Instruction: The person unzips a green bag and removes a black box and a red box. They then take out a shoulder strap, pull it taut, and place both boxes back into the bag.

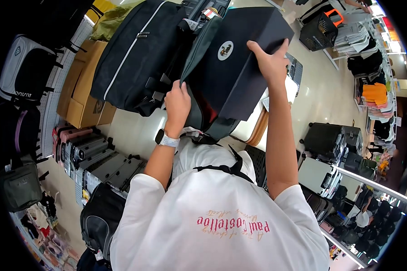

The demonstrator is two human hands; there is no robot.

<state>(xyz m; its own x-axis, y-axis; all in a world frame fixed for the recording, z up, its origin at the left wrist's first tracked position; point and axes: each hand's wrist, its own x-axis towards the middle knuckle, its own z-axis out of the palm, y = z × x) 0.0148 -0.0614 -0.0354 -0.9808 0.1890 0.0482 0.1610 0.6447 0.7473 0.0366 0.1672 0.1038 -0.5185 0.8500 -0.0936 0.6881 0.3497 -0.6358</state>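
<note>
I hold a dark bag [239, 86] with a round white logo patch [225, 50] up in front of my chest. My left hand [177, 103], a watch with a white strap on its wrist, grips the bag's left edge near its opening. My right hand [269, 62] reaches higher and clasps the top edge of the bag's flat front panel. A black strap [226, 168] lies across my white T-shirt below the bag.
A larger black bag with a white stripe [138, 52] rests to the left, beside a cardboard box [79, 92]. Hard suitcases [99, 160] stand on the floor at left and more suitcases [332, 141] at right. A black basket [320, 30] and clothes racks [375, 92] are farther off.
</note>
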